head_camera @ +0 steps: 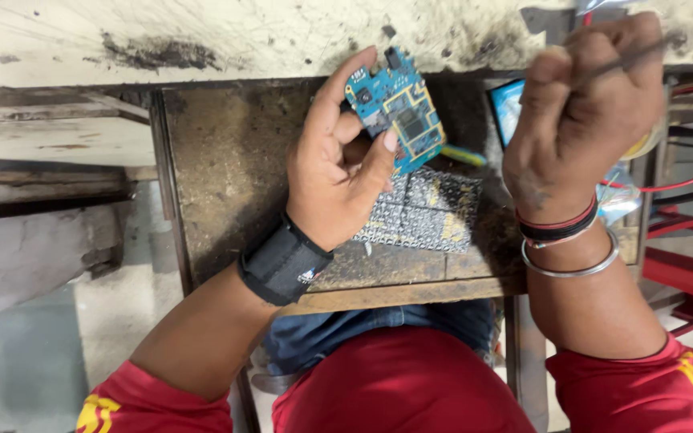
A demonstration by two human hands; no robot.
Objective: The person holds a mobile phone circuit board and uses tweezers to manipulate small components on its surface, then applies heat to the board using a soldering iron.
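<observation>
Left hand (338,172) pinches small blue rectangular circuit board (397,108) above worn brown table (226,152), right hand (583,112) fisted around thin dark tool (623,58); light fingertip pinch risks dropping board.

This is a small electronics repair workshop. A worn, soot-stained wooden bench (226,152) carries a bare blue circuit board (399,108), a metal-mesh pad (431,210) and loose red wires (683,180), with red metal framing (687,273) alongside.
</observation>
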